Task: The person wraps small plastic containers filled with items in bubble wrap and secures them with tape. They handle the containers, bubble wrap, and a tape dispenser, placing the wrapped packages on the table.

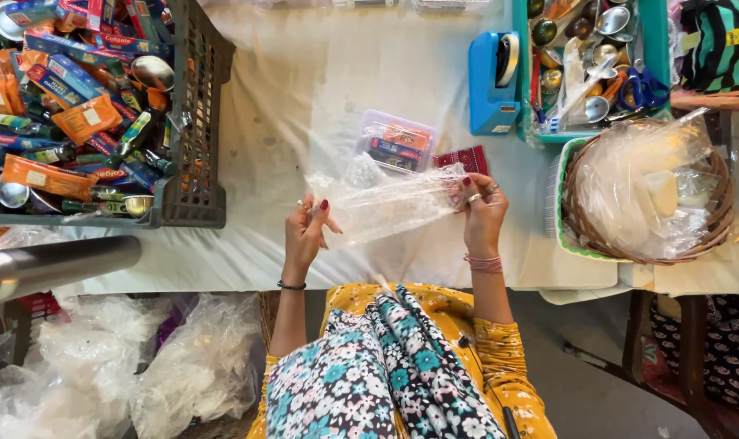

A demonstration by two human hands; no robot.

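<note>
A clear plastic bag [390, 203] is stretched between my two hands above a white-covered table [304, 73]. My left hand [306, 232] pinches the bag's left end with thumb and fingers. At the right end, my right hand [482, 213] grips the bag's edge. The bag looks crumpled; I cannot tell what is inside it. Just behind it lies a small clear packet [395, 140] with orange and blue items, and a dark red patterned pouch [463, 158] beside that.
A dark crate [195, 122] of small boxes, tubes and metal bowls stands at the left. A blue tape dispenser [493, 81] and a teal tray [656, 32] of spoons and scissors are at the back right. A wicker basket [715, 228] holds plastic bags. Plastic bags lie on the floor at lower left.
</note>
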